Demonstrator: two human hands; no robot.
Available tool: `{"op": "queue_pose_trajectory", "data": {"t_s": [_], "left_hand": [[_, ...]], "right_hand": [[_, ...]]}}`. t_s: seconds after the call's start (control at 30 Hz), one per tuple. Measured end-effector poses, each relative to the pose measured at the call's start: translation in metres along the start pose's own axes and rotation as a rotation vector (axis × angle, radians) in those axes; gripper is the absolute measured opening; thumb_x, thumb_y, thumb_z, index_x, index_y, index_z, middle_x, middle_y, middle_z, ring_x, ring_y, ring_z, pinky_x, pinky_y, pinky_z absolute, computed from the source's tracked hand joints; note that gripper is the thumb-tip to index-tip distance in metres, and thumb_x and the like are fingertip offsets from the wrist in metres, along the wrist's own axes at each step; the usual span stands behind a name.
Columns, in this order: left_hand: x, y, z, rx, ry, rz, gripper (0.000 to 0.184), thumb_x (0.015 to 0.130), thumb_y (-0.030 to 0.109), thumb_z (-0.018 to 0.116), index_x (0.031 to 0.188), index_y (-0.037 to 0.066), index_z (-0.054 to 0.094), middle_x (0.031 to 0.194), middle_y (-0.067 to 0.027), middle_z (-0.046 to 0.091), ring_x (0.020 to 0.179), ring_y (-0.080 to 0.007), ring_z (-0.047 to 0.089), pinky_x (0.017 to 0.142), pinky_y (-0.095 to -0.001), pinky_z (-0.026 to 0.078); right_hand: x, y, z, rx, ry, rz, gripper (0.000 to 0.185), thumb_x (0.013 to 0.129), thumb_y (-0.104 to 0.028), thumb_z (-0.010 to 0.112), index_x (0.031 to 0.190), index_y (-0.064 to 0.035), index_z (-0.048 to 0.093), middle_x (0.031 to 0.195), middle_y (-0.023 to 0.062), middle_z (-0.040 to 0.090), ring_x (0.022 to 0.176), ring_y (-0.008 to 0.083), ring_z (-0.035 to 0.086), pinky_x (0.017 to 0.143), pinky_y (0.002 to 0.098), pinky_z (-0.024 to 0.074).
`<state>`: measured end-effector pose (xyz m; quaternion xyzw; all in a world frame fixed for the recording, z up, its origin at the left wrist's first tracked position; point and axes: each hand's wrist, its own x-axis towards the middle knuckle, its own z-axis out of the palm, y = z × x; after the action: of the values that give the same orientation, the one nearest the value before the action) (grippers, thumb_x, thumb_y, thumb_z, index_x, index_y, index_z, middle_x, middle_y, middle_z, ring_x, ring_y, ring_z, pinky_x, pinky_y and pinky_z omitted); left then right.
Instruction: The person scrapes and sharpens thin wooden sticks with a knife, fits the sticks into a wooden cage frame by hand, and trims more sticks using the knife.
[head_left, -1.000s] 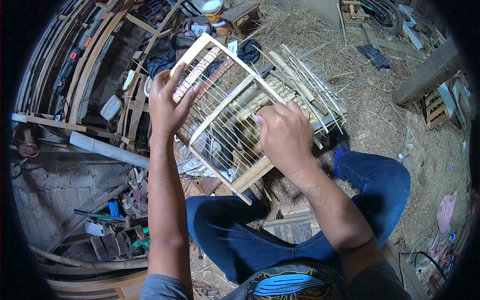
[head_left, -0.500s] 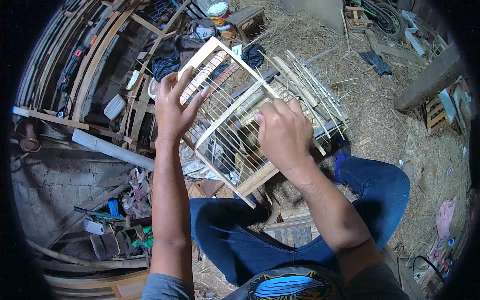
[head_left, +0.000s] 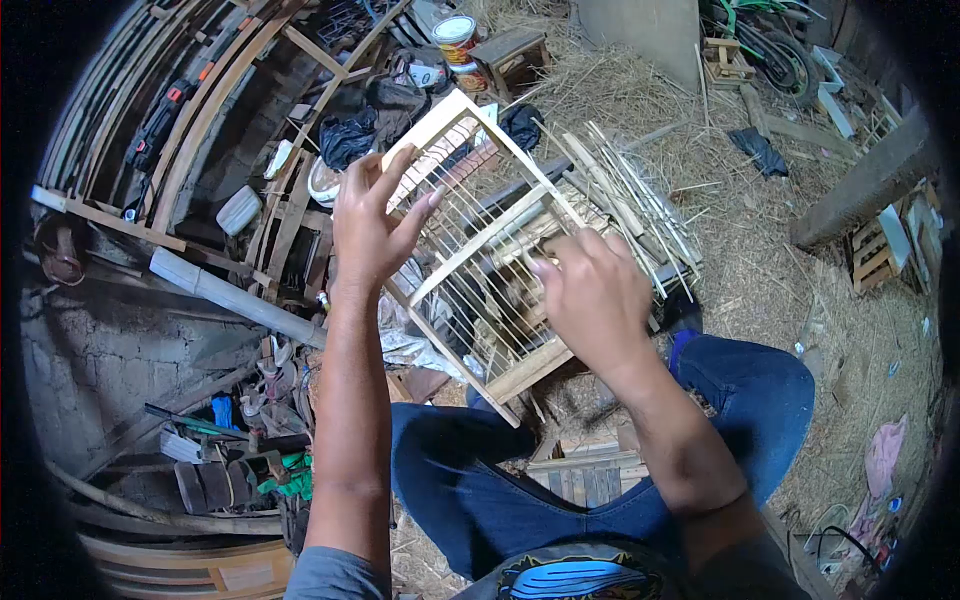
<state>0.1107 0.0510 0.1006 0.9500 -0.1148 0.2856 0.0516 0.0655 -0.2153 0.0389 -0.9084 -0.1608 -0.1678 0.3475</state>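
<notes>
A pale wooden frame (head_left: 478, 246) with a middle crossbar and thin parallel sticks, like a cage panel, is held tilted above my lap. My left hand (head_left: 368, 228) grips its upper left rail, with a finger and the thumb reaching over the face. My right hand (head_left: 603, 295) is closed in a fist-like pinch over the right side, by the end of the crossbar. Whatever sits between its fingers is hidden. Through the bars I can make out blurred wood pieces.
A bundle of thin strips (head_left: 625, 190) lies beyond the panel. Farther off are a paint can (head_left: 455, 38) and a small wooden stool (head_left: 508, 50). Long slats (head_left: 195, 135) fill the left side, with a post (head_left: 865, 180) at right. Straw (head_left: 740, 250) covers the ground.
The panel and both hands sit slightly lower and farther right in view, as does most of the background. My left hand keeps its hold; my right hand remains closed by the right rail.
</notes>
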Motion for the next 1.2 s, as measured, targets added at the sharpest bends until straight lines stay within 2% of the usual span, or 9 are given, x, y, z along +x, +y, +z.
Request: {"op": "queue_pose_trajectory", "data": {"t_s": [0.17, 0.23, 0.43, 0.5, 0.53, 0.87, 0.93, 1.2], "left_hand": [[0.0, 0.0, 0.0, 0.006, 0.005, 0.007, 0.061, 0.083, 0.039, 0.085, 0.137, 0.014, 0.069, 0.124, -0.023, 0.062, 0.113, -0.0384, 0.063, 0.096, -0.0471, 0.052], [0.0, -0.001, 0.0, 0.0, 0.0, -0.005, 0.061, 0.084, 0.039, 0.084, 0.137, 0.015, 0.069, 0.124, -0.0224, 0.062, 0.113, -0.0384, 0.063, 0.096, -0.0475, 0.051], [-0.001, 0.001, -0.002, 0.008, -0.001, -0.009, 0.06, 0.085, 0.04, 0.083, 0.138, 0.017, 0.069, 0.125, -0.0242, 0.062, 0.115, -0.0406, 0.063, 0.098, -0.0486, 0.051], [-0.001, 0.001, -0.002, 0.016, -0.006, -0.012, 0.061, 0.085, 0.04, 0.083, 0.139, 0.018, 0.068, 0.127, -0.0246, 0.062, 0.116, -0.0407, 0.062, 0.099, -0.049, 0.051], [-0.001, 0.004, -0.004, 0.01, -0.007, -0.028, 0.062, 0.082, 0.031, 0.085, 0.139, 0.013, 0.069, 0.126, -0.0212, 0.062, 0.116, -0.0377, 0.062, 0.099, -0.0455, 0.051], [0.0, 0.002, -0.003, 0.013, -0.025, -0.041, 0.062, 0.082, 0.031, 0.086, 0.14, 0.014, 0.069, 0.127, -0.0222, 0.061, 0.117, -0.0385, 0.062, 0.099, -0.0452, 0.051], [0.0, -0.001, -0.001, -0.002, -0.002, -0.011, 0.063, 0.082, 0.039, 0.085, 0.14, 0.019, 0.068, 0.124, -0.0225, 0.063, 0.116, -0.0398, 0.063, 0.096, -0.0488, 0.052], [0.002, 0.0, -0.002, -0.015, -0.006, -0.014, 0.063, 0.083, 0.04, 0.085, 0.139, 0.019, 0.068, 0.125, -0.0228, 0.063, 0.115, -0.04, 0.063, 0.097, -0.0485, 0.052]], "right_hand": [[-0.013, 0.009, -0.009, -0.047, -0.049, 0.024, 0.013, 0.088, -0.016, 0.075, 0.098, -0.01, 0.076, 0.092, 0.0087, 0.065, 0.09, 0.0307, 0.063, 0.079, 0.0418, 0.0525], [-0.014, 0.013, -0.006, -0.092, -0.009, -0.071, 0.014, 0.088, -0.02, 0.076, 0.09, -0.0071, 0.07, 0.094, 0.0091, 0.065, 0.089, 0.0296, 0.064, 0.071, 0.0398, 0.056], [-0.009, 0.008, 0.001, -0.055, 0.013, -0.049, 0.012, 0.088, -0.017, 0.075, 0.085, -0.0078, 0.068, 0.093, 0.0079, 0.066, 0.09, 0.0292, 0.064, 0.071, 0.0403, 0.0559], [-0.006, 0.006, 0.005, -0.051, 0.016, -0.05, 0.011, 0.087, -0.016, 0.075, 0.085, -0.0077, 0.069, 0.092, 0.008, 0.066, 0.089, 0.0291, 0.064, 0.072, 0.0402, 0.056], [-0.004, 0.006, 0.007, -0.046, 0.015, -0.048, 0.01, 0.087, -0.016, 0.075, 0.085, -0.0077, 0.069, 0.091, 0.008, 0.066, 0.089, 0.029, 0.064, 0.072, 0.0402, 0.0561], [0.007, 0.003, 0.011, -0.023, -0.007, -0.05, 0.01, 0.089, -0.016, 0.075, 0.088, -0.0068, 0.07, 0.09, 0.0082, 0.067, 0.09, 0.0289, 0.065, 0.075, 0.0401, 0.0556], [0.005, 0.004, 0.011, 0.029, 0.038, -0.042, 0.013, 0.09, -0.018, 0.074, 0.088, -0.0071, 0.068, 0.091, 0.0084, 0.067, 0.09, 0.0295, 0.064, 0.075, 0.0409, 0.0546], [0.006, 0.005, 0.015, 0.042, 0.047, -0.038, 0.014, 0.09, -0.018, 0.074, 0.085, -0.0076, 0.066, 0.089, 0.0084, 0.066, 0.088, 0.0298, 0.063, 0.073, 0.0423, 0.053]]}}
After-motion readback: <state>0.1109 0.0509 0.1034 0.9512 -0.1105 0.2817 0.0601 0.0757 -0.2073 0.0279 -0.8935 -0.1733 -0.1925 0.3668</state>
